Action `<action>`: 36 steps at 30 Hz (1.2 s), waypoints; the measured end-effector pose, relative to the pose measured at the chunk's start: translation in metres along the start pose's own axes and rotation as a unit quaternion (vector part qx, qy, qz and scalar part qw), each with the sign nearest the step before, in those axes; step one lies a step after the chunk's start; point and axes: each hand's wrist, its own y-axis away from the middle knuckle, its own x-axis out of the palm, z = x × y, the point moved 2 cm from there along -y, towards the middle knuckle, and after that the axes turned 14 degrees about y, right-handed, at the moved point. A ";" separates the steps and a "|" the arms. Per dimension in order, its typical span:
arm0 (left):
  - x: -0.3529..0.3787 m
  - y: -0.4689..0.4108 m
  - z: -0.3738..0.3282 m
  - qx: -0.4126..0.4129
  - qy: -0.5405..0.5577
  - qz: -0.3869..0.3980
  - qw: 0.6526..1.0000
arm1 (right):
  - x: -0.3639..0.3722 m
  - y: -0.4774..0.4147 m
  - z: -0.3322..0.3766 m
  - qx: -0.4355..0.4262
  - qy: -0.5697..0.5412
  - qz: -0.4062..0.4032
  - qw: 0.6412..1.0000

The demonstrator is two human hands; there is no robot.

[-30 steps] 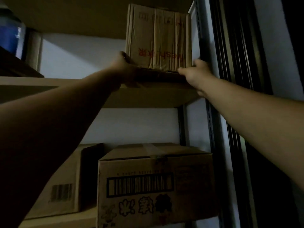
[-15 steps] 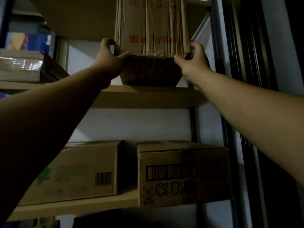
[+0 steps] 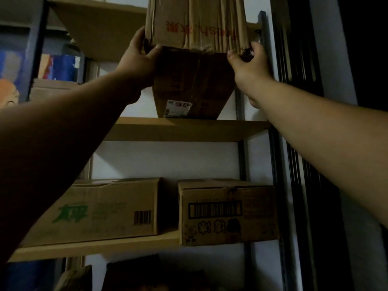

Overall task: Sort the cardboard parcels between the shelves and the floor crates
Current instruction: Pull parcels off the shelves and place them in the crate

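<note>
Left hand [image 3: 140, 59], right hand [image 3: 248, 64] grip cardboard parcel [image 3: 195, 34] at lower corners, fingers clamped on it, above shelf [image 3: 189, 129].

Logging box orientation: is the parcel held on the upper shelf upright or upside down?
Upside down: the red print on the parcel reads inverted. Both hands, left and right, grip it.
</note>
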 end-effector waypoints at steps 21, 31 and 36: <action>0.036 0.061 -0.071 -0.086 0.006 -0.072 0.994 | -0.069 0.041 0.020 0.021 -0.135 0.102 0.985; 0.000 0.075 -0.087 -0.072 -0.061 0.032 0.995 | -0.053 0.067 0.044 0.065 -0.120 0.079 0.987; -0.013 0.082 -0.090 -0.088 -0.012 -0.004 0.996 | -0.049 0.077 0.057 0.070 -0.136 0.103 0.983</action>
